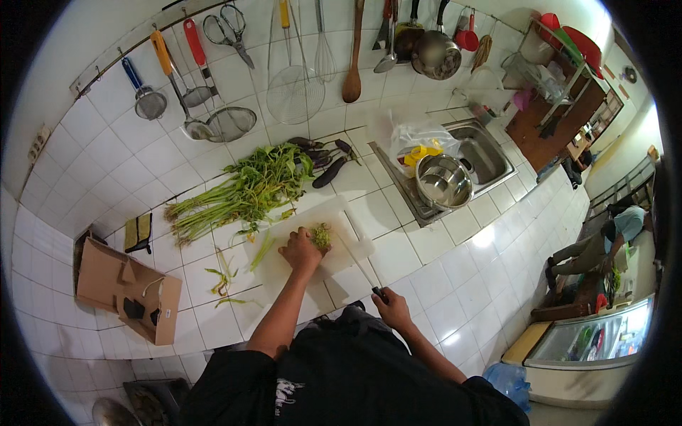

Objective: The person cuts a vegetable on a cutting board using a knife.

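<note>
My left hand (pixel 303 249) is on a white cutting board (pixel 343 215), its thumb and fingers around a small clump of greens (pixel 321 236). Part of the clump is hidden under the fingers. In my right hand (pixel 393 308) is the black handle of a long knife (pixel 361 263). Its blade lies low across the board's right side, the tip near the clump. A few cut green stems (pixel 262 252) rest at the board's left edge. Behind the board lies a large heap of leafy greens (pixel 256 186) with roots to the left, beside several dark purple eggplants (pixel 330 171).
A steel pot (pixel 444 182) and a plastic bag (pixel 421 139) stand by the sink (pixel 484 154). Yellowed scraps (pixel 219 281) and an open cardboard box (pixel 128 292) are on the left. Utensils, including a wooden spoon (pixel 352 80), hang above. Another person (pixel 602 239) bends at far right.
</note>
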A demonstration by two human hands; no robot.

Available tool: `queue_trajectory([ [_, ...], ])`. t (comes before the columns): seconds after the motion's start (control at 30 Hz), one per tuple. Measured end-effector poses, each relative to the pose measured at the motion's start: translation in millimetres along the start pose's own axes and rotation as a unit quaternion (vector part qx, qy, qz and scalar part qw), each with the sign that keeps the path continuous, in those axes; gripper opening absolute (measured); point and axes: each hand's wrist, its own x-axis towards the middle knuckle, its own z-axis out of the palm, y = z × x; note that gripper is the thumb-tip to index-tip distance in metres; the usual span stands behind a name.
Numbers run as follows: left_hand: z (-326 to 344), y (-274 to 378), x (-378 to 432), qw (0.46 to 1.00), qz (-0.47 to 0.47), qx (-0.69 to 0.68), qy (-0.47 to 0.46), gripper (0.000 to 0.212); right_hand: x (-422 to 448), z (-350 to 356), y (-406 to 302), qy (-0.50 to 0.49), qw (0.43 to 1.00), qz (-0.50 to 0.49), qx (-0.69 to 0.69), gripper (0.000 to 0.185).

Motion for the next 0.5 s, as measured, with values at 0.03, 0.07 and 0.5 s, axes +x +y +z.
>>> queue_trajectory([
  [0.03,-0.1,1.4,3.5,1.000,-0.003,-0.016,0.013,0.068,2.7,0.0,2.6,0.009,1.000,-0.011,-0.001,0.041],
  [0.07,1.4,1.1,4.1,0.999,-0.006,-0.032,0.024,0.066,4.2,-2.7,2.0,0.006,1.000,-0.009,0.001,0.041],
  [0.5,36.1,-41.5,-2.7,0.976,0.083,-0.172,0.108,0.019,51.1,-28.0,2.7,-0.011,0.998,-0.062,0.022,0.038],
])
